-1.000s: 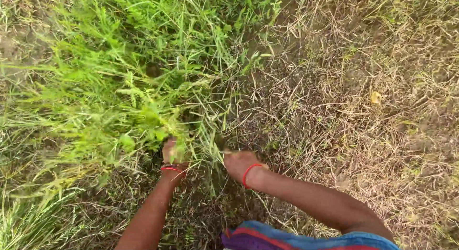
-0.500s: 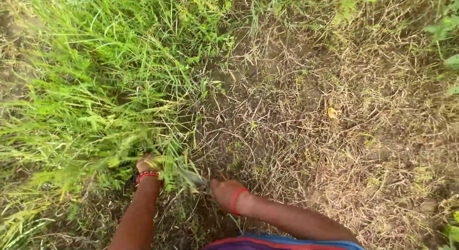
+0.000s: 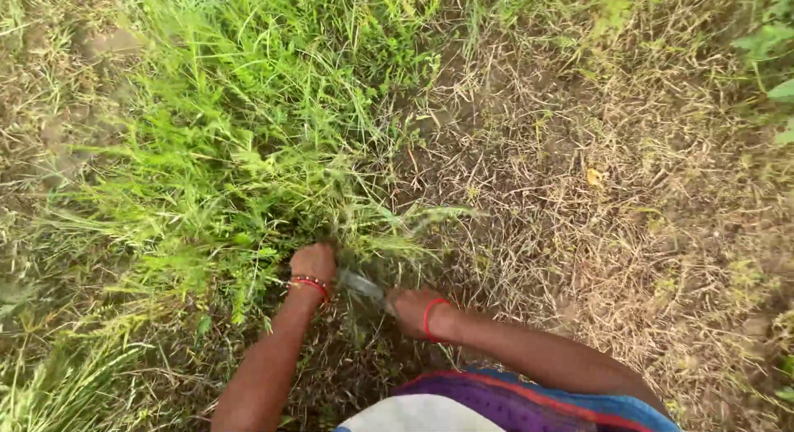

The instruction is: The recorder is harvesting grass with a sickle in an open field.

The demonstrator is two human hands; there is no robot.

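Covering dry ground [image 3: 628,233], green grass [image 3: 248,151]

No packages, labels, signs or screens anywhere around the green grass clump [image 3: 248,143]; only grass and dry stubble in view.

Left hand [image 3: 314,262]: fingers buried in the green grass tuft [image 3: 248,167] ahead of it, so the grip itself is not visible, and the forearm is cut off by the bottom edge. Right hand [image 3: 411,310]: fingers hidden on the side turned toward the ground; a grey blade [image 3: 361,284] shows only as a short stretch between the hands, its handle covered by the right hand, its tip lost in the stems by the left hand, its full shape not discernible. Striped cloth [image 3: 496,403] below the right hand is cut off by the bottom edge.
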